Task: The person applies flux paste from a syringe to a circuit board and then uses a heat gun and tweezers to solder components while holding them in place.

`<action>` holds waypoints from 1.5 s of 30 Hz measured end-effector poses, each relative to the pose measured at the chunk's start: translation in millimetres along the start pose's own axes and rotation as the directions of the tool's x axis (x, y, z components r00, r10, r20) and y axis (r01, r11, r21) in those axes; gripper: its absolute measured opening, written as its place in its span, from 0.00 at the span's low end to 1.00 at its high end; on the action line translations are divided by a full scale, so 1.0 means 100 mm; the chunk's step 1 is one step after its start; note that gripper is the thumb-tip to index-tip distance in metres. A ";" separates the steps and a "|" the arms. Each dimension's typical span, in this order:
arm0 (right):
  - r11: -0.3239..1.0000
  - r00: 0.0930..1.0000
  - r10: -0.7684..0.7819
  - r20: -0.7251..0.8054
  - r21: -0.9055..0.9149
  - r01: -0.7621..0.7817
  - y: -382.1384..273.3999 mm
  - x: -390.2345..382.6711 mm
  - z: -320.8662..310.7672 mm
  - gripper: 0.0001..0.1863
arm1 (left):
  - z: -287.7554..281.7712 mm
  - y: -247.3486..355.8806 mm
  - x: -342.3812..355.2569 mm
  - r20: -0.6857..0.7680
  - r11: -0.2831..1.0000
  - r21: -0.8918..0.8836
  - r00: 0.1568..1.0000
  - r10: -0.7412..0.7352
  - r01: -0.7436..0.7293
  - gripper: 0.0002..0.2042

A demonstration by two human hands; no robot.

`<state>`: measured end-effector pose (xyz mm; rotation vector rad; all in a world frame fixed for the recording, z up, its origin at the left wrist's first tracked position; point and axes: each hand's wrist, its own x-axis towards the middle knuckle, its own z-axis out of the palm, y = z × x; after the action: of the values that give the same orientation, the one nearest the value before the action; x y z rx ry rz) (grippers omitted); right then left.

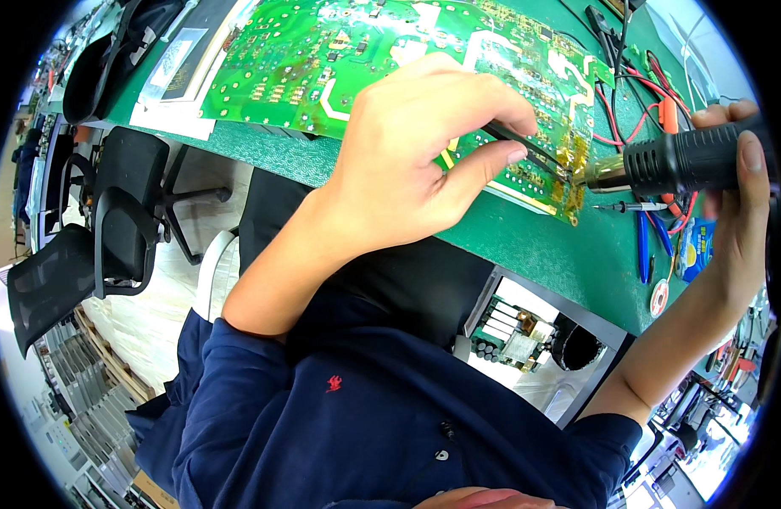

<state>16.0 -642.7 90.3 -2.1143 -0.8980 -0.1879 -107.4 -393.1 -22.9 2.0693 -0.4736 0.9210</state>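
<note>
A large green circuit board (280, 72) lies across the far side of the bench. Over it, my left hand (407, 148) pinches dark tweezers (539, 154) between thumb and fingers. Their tips point at the board's right end, where amber tape (574, 161) covers part of the surface. From the right, my right hand (741, 182) grips a black hot air gun (683, 159). The metal nozzle (608, 174) is aimed left, close to the tweezer tips and the tape. Whether the tips touch a part is too small to tell.
Red and black cables (649, 93) tangle at the far right. A probe-like pen (630, 206), blue-handled tool (643, 246) and blue packet (696, 248) lie on the green mat (526, 254). A solder-like spool (659, 297) sits near the edge. An office chair (128, 204) stands left.
</note>
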 end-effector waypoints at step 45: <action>0.996 0.989 0.078 0.122 0.027 -0.082 0.99 0.09 -0.86 0.20 | 0.06 0.00 0.06 0.104 0.966 -0.200 0.984 -0.148 0.166 0.07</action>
<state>101.8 -742.2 88.4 -2.1460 -0.8787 -0.0038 -100.5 -398.5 -20.7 1.9307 -0.4262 0.6600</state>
